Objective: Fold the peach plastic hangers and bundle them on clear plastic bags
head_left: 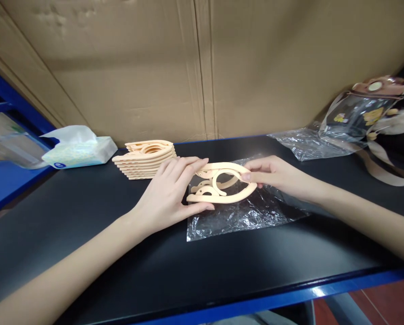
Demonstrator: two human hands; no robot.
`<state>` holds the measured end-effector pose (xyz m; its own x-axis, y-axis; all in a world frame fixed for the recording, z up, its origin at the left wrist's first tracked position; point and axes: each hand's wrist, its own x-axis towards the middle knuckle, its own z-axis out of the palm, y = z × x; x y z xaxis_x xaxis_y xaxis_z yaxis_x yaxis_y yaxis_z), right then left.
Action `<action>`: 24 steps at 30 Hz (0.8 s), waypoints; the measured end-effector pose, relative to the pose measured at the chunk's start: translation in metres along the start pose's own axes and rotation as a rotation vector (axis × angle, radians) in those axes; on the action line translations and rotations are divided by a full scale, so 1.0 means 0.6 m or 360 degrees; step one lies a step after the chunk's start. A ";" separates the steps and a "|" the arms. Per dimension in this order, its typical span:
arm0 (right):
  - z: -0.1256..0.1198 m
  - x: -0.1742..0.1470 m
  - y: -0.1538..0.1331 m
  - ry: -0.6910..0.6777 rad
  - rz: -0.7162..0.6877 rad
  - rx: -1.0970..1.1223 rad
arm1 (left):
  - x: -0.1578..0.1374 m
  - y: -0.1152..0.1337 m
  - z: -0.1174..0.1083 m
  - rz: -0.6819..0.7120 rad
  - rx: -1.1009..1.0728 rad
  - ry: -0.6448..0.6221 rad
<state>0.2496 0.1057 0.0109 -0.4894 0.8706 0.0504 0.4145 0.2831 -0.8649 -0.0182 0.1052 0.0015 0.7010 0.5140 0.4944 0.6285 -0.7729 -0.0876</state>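
A cream plastic folding hanger (240, 197), folded up, is held over a clear plastic bag (239, 221) on the black table. Another cream hanger piece shows just behind or under it; whether it is a separate hanger I cannot tell. My left hand (170, 192) spans the left end, fingers along the far edge and thumb at the near edge. At the right end, my right hand (271, 176) pinches the rounded tip between thumb and fingers. Beyond my left hand stands a neat stack of several folded hangers (143, 162).
A tissue pack (82, 151) lies at the back left beside a blue frame (16, 104). At the back right are another clear bag (310, 142) and a transparent bottle (347, 115) with a strap (379, 167). Cardboard (137, 67) stands along the back.
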 end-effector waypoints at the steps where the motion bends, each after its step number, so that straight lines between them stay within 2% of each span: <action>1: 0.000 0.000 0.001 -0.0002 0.0005 -0.0014 | 0.000 -0.001 0.000 0.0002 -0.0003 -0.0014; 4: 0.003 -0.001 0.001 0.0032 -0.0036 -0.0093 | -0.001 -0.002 0.000 0.0011 -0.0003 -0.0018; 6: 0.007 -0.005 0.001 0.0101 -0.0176 -0.0213 | -0.002 -0.001 0.000 -0.0004 0.0007 0.0007; 11: 0.016 -0.016 0.003 0.0280 -0.0733 -0.0974 | -0.001 0.011 0.002 -0.0037 0.0064 0.0065; 14: 0.020 -0.021 -0.004 0.0274 -0.0845 -0.1227 | 0.001 0.022 0.003 -0.0037 0.0048 0.0061; 19: 0.012 -0.026 -0.020 0.0265 -0.0816 -0.1357 | 0.006 0.028 -0.001 -0.0105 -0.0164 -0.0036; 21: -0.010 -0.027 -0.022 0.0285 -0.0685 -0.1338 | 0.005 0.020 -0.008 -0.0175 -0.0358 -0.0138; 24: -0.071 -0.030 -0.013 0.0298 -0.0371 -0.1186 | -0.001 -0.002 -0.022 -0.0246 -0.0610 -0.0381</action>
<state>0.2880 0.1049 0.0382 -0.5170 0.7903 0.3289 0.7530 0.6026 -0.2643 -0.0237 0.1009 0.0125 0.6954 0.6701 0.2596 0.5933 -0.7392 0.3187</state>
